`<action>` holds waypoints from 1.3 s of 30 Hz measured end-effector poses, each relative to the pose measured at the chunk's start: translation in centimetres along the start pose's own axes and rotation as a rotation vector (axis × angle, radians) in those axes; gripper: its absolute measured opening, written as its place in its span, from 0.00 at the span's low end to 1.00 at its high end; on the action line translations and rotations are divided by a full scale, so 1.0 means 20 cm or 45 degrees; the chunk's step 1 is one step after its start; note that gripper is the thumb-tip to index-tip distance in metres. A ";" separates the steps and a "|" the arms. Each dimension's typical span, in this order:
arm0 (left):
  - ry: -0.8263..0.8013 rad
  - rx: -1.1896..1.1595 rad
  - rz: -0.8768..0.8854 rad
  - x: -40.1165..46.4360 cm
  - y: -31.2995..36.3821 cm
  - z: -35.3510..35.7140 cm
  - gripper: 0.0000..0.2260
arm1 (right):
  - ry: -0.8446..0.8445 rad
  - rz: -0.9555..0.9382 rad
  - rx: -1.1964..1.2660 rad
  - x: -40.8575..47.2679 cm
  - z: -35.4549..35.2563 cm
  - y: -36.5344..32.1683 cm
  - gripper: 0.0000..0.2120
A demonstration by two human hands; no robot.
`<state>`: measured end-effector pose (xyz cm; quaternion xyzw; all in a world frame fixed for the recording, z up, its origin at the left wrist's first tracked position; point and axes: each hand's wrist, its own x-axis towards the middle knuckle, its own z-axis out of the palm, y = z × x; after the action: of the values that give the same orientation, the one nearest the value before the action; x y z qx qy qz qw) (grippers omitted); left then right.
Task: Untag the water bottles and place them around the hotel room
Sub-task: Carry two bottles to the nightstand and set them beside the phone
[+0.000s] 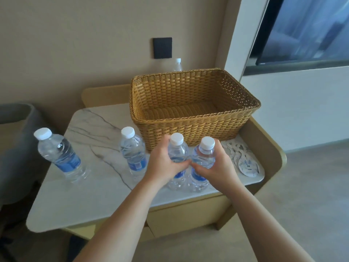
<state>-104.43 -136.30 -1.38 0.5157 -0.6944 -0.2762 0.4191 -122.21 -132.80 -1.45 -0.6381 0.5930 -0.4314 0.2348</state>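
Hands first: your left hand (pixel 162 163) wraps the mid-body of one water bottle (pixel 177 148), fingers curled round it; your right hand (pixel 215 167) grips a second bottle (pixel 204 154) the same way. Both bottles stand upright, caps up, long axis vertical, side by side and touching or nearly so at the shoulders; can't tell which, since your fingertips meet there and cover the gap. Blue labels are mostly hidden by your hands, only slivers show below. Bottle bases rest on the marble tabletop (pixel 90 186), near its front edge.

Left of your hands, w/ a small gap, a third bottle (pixel 133 154) stands upright, blue label facing you. Further left, well apart, a fourth bottle (pixel 60 154) is also on its base; it looks tilted w/ cap toward the top left, prob. wide-angle lens.

Just behind the held pair sits a wicker basket (pixel 188 127), nothing visible inside. Behind its back rim a fifth bottle (pixel 177 65) pokes up, only cap and neck visible, rest hidden.

Right of your right hand, a pile of white paper tags (pixel 243 163) lies flat on the tabletop; print too small to read, count unclear. A grey chair (pixel 17 138) is cut off at the left edge.
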 end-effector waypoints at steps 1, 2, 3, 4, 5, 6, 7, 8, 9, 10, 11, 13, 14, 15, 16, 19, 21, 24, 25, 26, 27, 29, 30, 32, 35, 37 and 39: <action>-0.013 -0.005 0.016 -0.02 0.01 0.00 0.26 | 0.031 0.017 -0.022 -0.04 0.00 -0.01 0.23; -0.025 -0.007 0.034 -0.04 0.02 0.01 0.26 | 0.065 0.035 -0.037 -0.09 -0.01 -0.01 0.23; -0.031 -0.011 0.047 -0.06 0.03 0.02 0.26 | 0.097 0.054 -0.039 -0.13 -0.02 -0.02 0.24; -0.037 -0.018 0.053 -0.08 0.04 0.03 0.27 | 0.132 0.069 -0.032 -0.19 -0.02 -0.02 0.24; -0.050 -0.023 0.062 -0.10 0.06 0.04 0.27 | 0.172 0.083 -0.026 -0.24 -0.03 -0.02 0.24; -0.069 -0.028 0.081 -0.13 0.08 0.06 0.27 | 0.218 0.101 -0.019 -0.30 -0.04 -0.02 0.24; -0.092 -0.034 0.108 -0.15 0.10 0.09 0.27 | 0.266 0.129 -0.008 -0.35 -0.06 -0.02 0.24; -0.121 -0.046 0.140 -0.18 0.13 0.11 0.27 | 0.310 0.164 0.005 -0.41 -0.08 -0.02 0.23; -0.156 -0.060 0.172 -0.21 0.16 0.14 0.27 | 0.348 0.201 0.014 -0.47 -0.11 -0.01 0.23; -0.200 -0.072 0.204 -0.25 0.19 0.18 0.27 | 0.382 0.237 0.015 -0.53 -0.14 0.00 0.23; -0.249 -0.083 0.240 -0.28 0.22 0.22 0.27 | 0.422 0.271 0.010 -0.59 -0.17 0.01 0.23; -0.363 -0.111 0.310 -0.35 0.29 0.31 0.27 | 0.526 0.323 -0.009 -0.71 -0.26 0.04 0.23; -0.423 -0.126 0.334 -0.38 0.33 0.37 0.28 | 0.584 0.345 -0.024 -0.77 -0.32 0.05 0.23; -0.479 -0.141 0.351 -0.42 0.38 0.43 0.28 | 0.640 0.371 -0.037 -0.83 -0.37 0.06 0.24; -0.531 -0.161 0.364 -0.45 0.42 0.50 0.28 | 0.692 0.400 -0.048 -0.89 -0.43 0.08 0.24; -0.694 -0.255 0.413 -0.57 0.57 0.70 0.27 | 0.856 0.489 -0.082 -1.08 -0.62 0.14 0.24; -0.801 -0.302 0.438 -0.64 0.67 0.85 0.27 | 0.986 0.550 -0.131 -1.22 -0.75 0.19 0.25; -0.953 -0.323 0.506 -0.76 0.84 1.09 0.28 | 1.178 0.643 -0.234 -1.44 -0.94 0.25 0.26; -0.988 -0.331 0.541 -0.80 0.90 1.17 0.29 | 1.237 0.677 -0.256 -1.51 -1.01 0.27 0.26; -1.024 -0.343 0.576 -0.84 0.97 1.25 0.28 | 1.294 0.711 -0.271 -1.59 -1.08 0.29 0.26; -1.061 -0.356 0.608 -0.89 1.03 1.33 0.28 | 1.346 0.743 -0.290 -1.66 -1.15 0.32 0.25; -1.125 -0.379 0.678 -0.98 1.16 1.49 0.28 | 1.443 0.802 -0.356 -1.80 -1.28 0.36 0.25; -1.157 -0.390 0.711 -1.02 1.22 1.57 0.28 | 1.491 0.828 -0.379 -1.87 -1.35 0.38 0.24; -1.234 -0.435 0.762 -1.12 1.36 1.74 0.28 | 1.593 0.869 -0.402 -2.00 -1.50 0.42 0.24; -1.332 -0.493 0.848 -1.26 1.58 1.99 0.27 | 1.724 0.928 -0.456 -2.18 -1.71 0.47 0.23; -1.378 -0.519 0.894 -1.37 1.73 2.14 0.27 | 1.782 0.959 -0.501 -2.28 -1.84 0.49 0.24; -1.421 -0.559 0.929 -1.48 1.87 2.28 0.27 | 1.821 0.986 -0.528 -2.38 -1.98 0.52 0.24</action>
<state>-158.53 -98.69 -2.26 -0.0658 -0.8626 -0.4752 0.1604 -157.27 -80.77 -2.37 0.0079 0.8434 -0.5031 -0.1883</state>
